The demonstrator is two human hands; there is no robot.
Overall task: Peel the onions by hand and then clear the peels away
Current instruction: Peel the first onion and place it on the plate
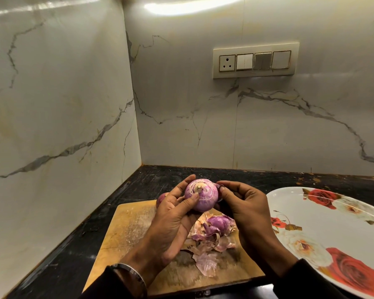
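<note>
Both hands are up over the cutting board point(125, 229), and between them sits the onion point(202, 195), purple and mostly bare, its pale stem end facing the camera; the left hand point(173, 214) cradles it from the left and below, fingers curled round the far side and the thumb pressed across the near face; the right hand point(244, 203) comes in from the right, fingertips bunched and pinching a small purple scrap of skin point(220, 187) at the onion's upper right edge; so the onion is held off the board, gripped by the left hand and touched at its edge by the right.

Below the hands, a pile of peels point(212, 236) lies on the board, pinkish and papery, with one larger purple cup-shaped piece on top and a flat pale piece nearer the front edge; a second onion point(161, 198) peeks out behind the left hand at the board's far edge, mostly hidden, so how much skin it has I cannot tell.

The board rests on a dark counter point(160, 175) in a corner of marble-patterned walls; a large white plate point(333, 223) with red roses sits just right of the board; a metal bangle point(130, 270) rings the left wrist.
</note>
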